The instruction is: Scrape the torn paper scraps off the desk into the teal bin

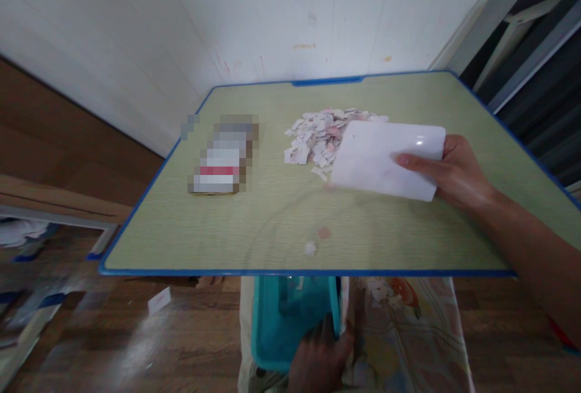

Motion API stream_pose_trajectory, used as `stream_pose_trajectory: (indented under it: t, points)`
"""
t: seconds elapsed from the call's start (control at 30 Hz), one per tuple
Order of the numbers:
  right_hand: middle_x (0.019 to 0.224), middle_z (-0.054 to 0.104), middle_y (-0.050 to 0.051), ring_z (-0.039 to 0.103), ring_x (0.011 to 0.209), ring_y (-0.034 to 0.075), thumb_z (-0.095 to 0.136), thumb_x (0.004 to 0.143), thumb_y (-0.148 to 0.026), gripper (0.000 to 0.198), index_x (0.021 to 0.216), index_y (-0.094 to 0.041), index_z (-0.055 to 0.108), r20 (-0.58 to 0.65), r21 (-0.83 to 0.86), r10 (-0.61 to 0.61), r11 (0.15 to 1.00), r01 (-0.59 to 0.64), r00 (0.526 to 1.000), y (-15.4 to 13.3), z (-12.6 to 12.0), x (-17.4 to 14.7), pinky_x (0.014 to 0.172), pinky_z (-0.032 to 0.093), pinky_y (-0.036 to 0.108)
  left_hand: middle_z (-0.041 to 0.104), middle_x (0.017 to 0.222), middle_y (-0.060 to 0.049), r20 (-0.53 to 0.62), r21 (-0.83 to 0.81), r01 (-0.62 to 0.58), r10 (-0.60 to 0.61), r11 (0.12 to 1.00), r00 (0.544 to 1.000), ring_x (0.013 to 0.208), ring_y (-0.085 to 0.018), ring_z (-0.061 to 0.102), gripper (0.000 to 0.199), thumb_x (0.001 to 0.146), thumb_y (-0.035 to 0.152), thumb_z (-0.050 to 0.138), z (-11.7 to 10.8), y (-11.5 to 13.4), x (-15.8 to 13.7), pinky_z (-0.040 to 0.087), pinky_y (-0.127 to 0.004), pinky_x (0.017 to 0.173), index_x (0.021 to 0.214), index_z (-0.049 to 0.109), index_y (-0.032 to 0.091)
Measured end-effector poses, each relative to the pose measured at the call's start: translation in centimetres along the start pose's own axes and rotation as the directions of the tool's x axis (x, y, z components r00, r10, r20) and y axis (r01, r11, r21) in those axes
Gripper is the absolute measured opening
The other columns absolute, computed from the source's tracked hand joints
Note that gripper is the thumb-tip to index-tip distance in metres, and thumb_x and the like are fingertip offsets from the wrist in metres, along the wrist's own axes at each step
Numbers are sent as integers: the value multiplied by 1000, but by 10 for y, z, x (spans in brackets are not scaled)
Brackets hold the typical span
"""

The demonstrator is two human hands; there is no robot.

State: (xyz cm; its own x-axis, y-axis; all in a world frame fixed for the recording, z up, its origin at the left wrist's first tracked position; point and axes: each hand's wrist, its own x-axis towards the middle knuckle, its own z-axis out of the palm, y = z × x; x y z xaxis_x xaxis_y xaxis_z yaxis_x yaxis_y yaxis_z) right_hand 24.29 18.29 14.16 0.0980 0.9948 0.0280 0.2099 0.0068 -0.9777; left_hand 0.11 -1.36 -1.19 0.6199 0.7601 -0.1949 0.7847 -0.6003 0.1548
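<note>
My right hand [458, 169] grips a glossy white plastic sheet [385, 154] with rounded corners by its right end, thumb on top. The sheet is tilted over the right side of a pile of torn paper scraps [318, 135] and hides part of it. Below the front edge of the table, my left hand [320, 353] is closed on the right side of a teal plastic basin [272, 338]. The table covers the far part of the basin. Two small scraps, one white [310, 249] and one pinkish [324, 233], lie near the table's front edge.
The light green table [204, 235] has a blue rim and stands against a white wall [281, 23]. A pixelated rectangular object [222, 157] lies on its left side. Under the table are a patterned cloth [408, 344] with scraps on it and a white paper piece [159, 301] on the wooden floor.
</note>
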Motion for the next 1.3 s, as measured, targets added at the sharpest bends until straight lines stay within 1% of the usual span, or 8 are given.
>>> stream_pose_trajectory:
  t: [0.2, 0.4, 0.6, 0.8, 0.9, 1.03, 1.13, 1.3]
  points:
    - [76, 65, 1, 57, 58, 12, 66, 56, -29, 24, 77, -18, 64, 118, -43, 23, 999, -18, 993, 1, 1, 0, 49, 45, 20, 57, 85, -8, -9, 0, -9, 9, 1000, 1000, 62, -21, 56, 45, 67, 21, 53, -2, 0, 0, 46, -30, 48, 110, 40, 24]
    - [80, 65, 1, 57, 61, 12, 64, 59, -30, 24, 80, -18, 64, 94, -68, -14, 997, 20, 995, -1, 2, -2, 52, 45, 20, 57, 83, -8, -14, 5, -7, 7, 1000, 1000, 63, -21, 56, 48, 67, 26, 55, 3, 0, -1, 46, -30, 48, 112, 39, 25]
    - [79, 65, 1, 58, 62, 15, 64, 59, -31, 28, 84, -17, 64, 214, -146, 24, 989, 8, 977, 3, 2, 0, 55, 47, 25, 58, 81, -7, -12, -6, -5, 5, 1000, 1000, 63, -21, 56, 47, 68, 25, 54, 1, 0, -1, 46, -30, 49, 113, 39, 25]
    - [77, 65, -1, 59, 58, 13, 65, 58, -29, 23, 80, -21, 64, 95, -36, -8, 999, 11, 995, 4, 2, 2, 49, 46, 22, 58, 86, -7, 16, 12, 0, 0, 1000, 1000, 67, -21, 56, 55, 63, 20, 56, 1, 0, 0, 47, -30, 52, 114, 36, 24]
    - [79, 65, -1, 59, 59, 13, 65, 58, -29, 25, 82, -21, 64, 49, -1, 23, 1000, -22, 999, 7, 0, 4, 50, 46, 23, 58, 87, -6, -30, 29, 16, -15, 999, 999, 65, -20, 56, 57, 61, 14, 57, 7, 1, 0, 47, -30, 51, 113, 37, 27]
    - [78, 65, 0, 59, 59, 14, 65, 57, -30, 26, 82, -21, 63, 53, 17, 58, 998, -59, 997, 10, -2, 7, 51, 47, 25, 58, 85, -5, -80, 51, 34, -29, 998, 996, 62, -19, 56, 54, 61, 10, 56, 10, 2, 0, 46, -28, 48, 109, 41, 28]
    - [74, 65, 0, 58, 56, 13, 65, 57, -31, 23, 78, -20, 64, 92, -45, 47, 998, -43, 995, 8, -2, 6, 47, 45, 23, 59, 84, -6, -71, 58, 37, -33, 998, 997, 62, -19, 56, 51, 64, 12, 56, 10, 2, 1, 46, -28, 48, 110, 40, 28]
    - [69, 65, 0, 58, 53, 14, 63, 59, -34, 22, 76, -20, 64, 233, -158, 25, 987, 12, 972, 4, 1, 2, 44, 46, 23, 59, 85, -5, -86, 50, 23, -19, 998, 996, 62, -18, 56, 43, 68, 16, 55, 14, 1, -1, 46, -27, 47, 107, 42, 28]
